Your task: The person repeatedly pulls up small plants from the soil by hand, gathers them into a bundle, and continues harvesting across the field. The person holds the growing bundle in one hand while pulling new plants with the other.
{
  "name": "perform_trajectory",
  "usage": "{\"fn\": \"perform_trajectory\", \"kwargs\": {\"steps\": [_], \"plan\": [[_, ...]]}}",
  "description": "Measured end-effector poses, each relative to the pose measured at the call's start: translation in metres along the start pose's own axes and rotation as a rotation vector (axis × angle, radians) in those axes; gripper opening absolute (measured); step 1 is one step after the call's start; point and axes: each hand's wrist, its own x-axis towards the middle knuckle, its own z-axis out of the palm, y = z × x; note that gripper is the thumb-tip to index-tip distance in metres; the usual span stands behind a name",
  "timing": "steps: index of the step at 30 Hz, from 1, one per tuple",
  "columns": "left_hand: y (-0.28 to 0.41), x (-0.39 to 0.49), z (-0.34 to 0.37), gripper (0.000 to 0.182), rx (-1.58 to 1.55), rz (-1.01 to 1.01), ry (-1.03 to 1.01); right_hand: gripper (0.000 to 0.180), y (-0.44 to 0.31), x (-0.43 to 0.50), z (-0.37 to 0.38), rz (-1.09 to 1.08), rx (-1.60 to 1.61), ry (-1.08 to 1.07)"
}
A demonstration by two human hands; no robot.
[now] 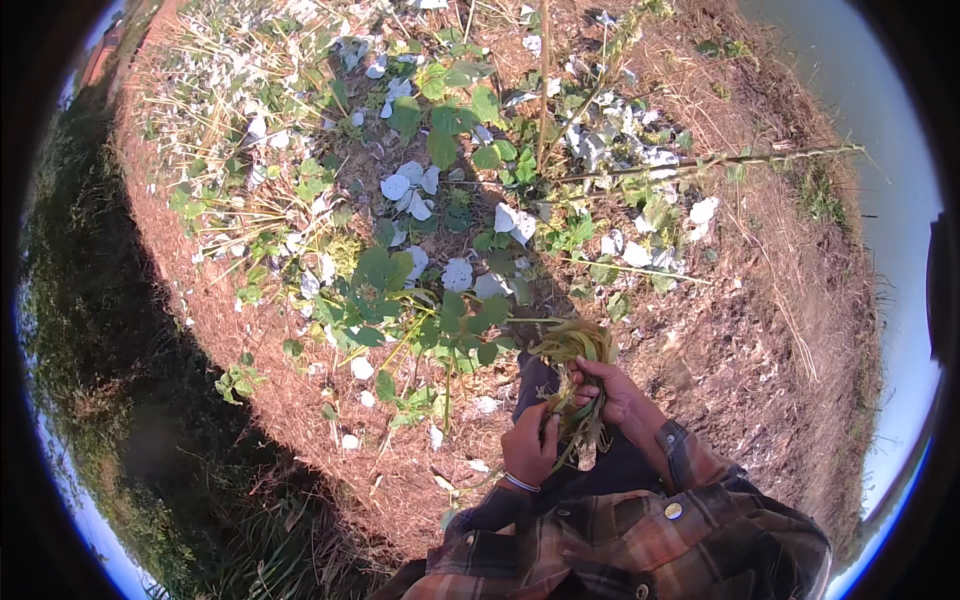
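A bundle of yellow-green plant strands or leaves (576, 343) is held in front of my body, its folded top rising above my fingers. My right hand (611, 391) closes on the bundle just below that top, thumb uppermost. Lower and to the left, my left hand (529, 444), with a metal bangle at the wrist, has its fingers curled on the bundle's trailing strands. Loose ends hang between the two hands. Green leafy plants (450, 315) grow just beyond the bundle.
Whitish dried leaves (457, 274) lie among low plants. One thin upright stem (544, 82) stands ahead; a long thorny-looking stalk (720, 160) reaches right. Dry grass and bare soil (720, 352) lie at the right. A dark, shaded strip of vegetation (150, 375) borders the left.
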Motion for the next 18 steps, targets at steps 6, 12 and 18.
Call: {"fn": "perform_trajectory", "kwargs": {"steps": [6, 12, 18], "plan": [[0.065, 0.012, -0.056, 0.017, -0.081, 0.156, 0.215, 0.018, 0.013, -0.12, 0.056, -0.297, -0.093, -0.008], [0.108, 0.032, -0.131, 0.025, -0.118, 0.125, 0.073, 0.059, -0.011, -0.219, 0.092, -0.797, 0.047, -0.48], [0.165, 0.028, -0.112, 0.026, -0.336, 0.176, -0.251, 0.06, 0.039, -0.19, 0.13, -0.921, 0.018, -0.586]]}}
